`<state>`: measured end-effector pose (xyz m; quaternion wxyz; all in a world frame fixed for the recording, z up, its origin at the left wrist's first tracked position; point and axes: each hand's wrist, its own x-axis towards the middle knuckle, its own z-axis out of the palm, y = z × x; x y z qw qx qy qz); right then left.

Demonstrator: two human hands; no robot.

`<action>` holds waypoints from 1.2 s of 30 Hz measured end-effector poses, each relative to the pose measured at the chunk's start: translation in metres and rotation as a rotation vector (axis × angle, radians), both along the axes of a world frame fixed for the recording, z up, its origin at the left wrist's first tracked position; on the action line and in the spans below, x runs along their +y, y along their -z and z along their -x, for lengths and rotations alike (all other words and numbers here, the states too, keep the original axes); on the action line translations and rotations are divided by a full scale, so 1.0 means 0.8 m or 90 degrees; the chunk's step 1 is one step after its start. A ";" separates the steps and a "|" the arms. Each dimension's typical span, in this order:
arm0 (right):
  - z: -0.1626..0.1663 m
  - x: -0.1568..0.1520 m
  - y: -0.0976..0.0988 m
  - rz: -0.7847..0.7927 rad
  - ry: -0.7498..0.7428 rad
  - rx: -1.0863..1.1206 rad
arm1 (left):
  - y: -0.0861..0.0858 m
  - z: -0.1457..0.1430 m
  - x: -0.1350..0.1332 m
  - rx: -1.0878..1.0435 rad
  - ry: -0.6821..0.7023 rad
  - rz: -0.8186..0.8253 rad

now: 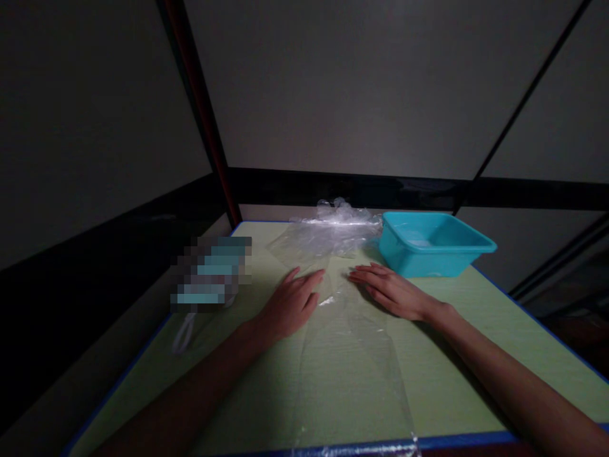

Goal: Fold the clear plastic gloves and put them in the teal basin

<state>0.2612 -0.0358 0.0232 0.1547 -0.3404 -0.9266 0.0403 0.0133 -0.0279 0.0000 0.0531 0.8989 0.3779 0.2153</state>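
A clear plastic bag (354,368) lies spread flat on the pale green table, running from between my hands to the front edge. My left hand (290,304) rests at the left of its far end, fingers stretched out and apart. On the other side, my right hand (392,292) lies palm down with its fingers extended, close to the turquoise basin. Neither hand grips anything that I can see. Beyond them is a crumpled heap of clear plastic bags (333,233). Where one sheet of film ends and another begins is hard to make out.
A turquoise plastic basin (431,260) stands at the back right of the table (480,343), which has a blue edge. At the left edge sits a pixelated object (214,273) with a white strap loop (184,331). Panelled walls (342,89) close off the back and left.
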 end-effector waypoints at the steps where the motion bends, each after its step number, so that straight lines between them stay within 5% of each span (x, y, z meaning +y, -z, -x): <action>1: -0.003 0.000 -0.002 0.000 0.005 0.002 | 0.001 0.001 0.001 0.003 -0.006 -0.001; 25: -0.026 0.000 -0.018 0.028 0.079 -0.086 | 0.011 0.020 0.031 0.060 -0.270 0.013; 30: -0.025 -0.001 -0.018 0.019 0.062 -0.088 | 0.003 0.016 0.028 0.039 -0.242 0.005; 36: -0.024 0.000 -0.015 0.023 0.061 -0.082 | -0.002 0.006 0.017 -0.003 -0.035 0.043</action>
